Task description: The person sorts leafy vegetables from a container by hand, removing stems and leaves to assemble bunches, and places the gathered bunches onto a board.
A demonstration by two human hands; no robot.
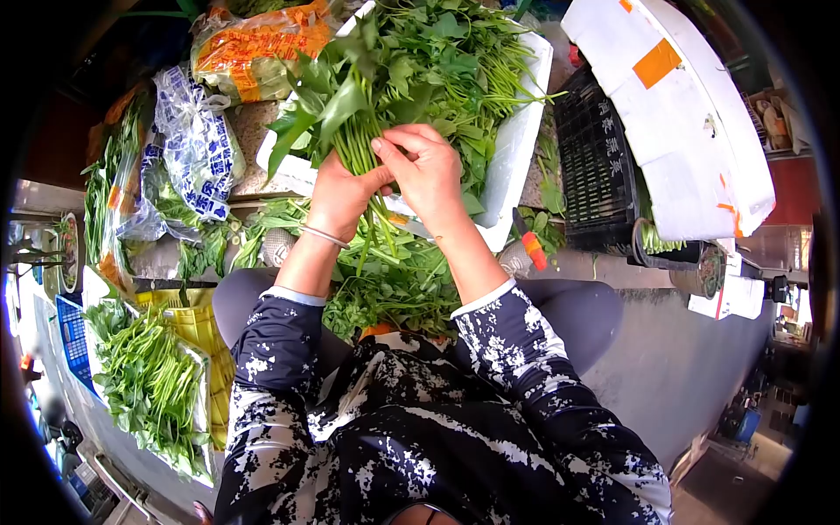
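Now, in hand: we hold a bunch of leafy greens (pixel 354 140) over the near side of a white foam box (pixel 514 171), leaves away from us, stem ends hanging toward us.
Left hand (pixel 339 191): we have it closed round the stems from the left.
Right hand (pixel 427 171): half closed, thumb and fingertips at the bunch's right edge; whether they pinch a stem, we cannot tell.
Box: more greens (pixel 477 74) fill it beyond our hands.
Below our hands: a heap of loose greens (pixel 385 293).
Left: a blue-printed plastic bag (pixel 199 149).
Right: a black crate (pixel 599 166).
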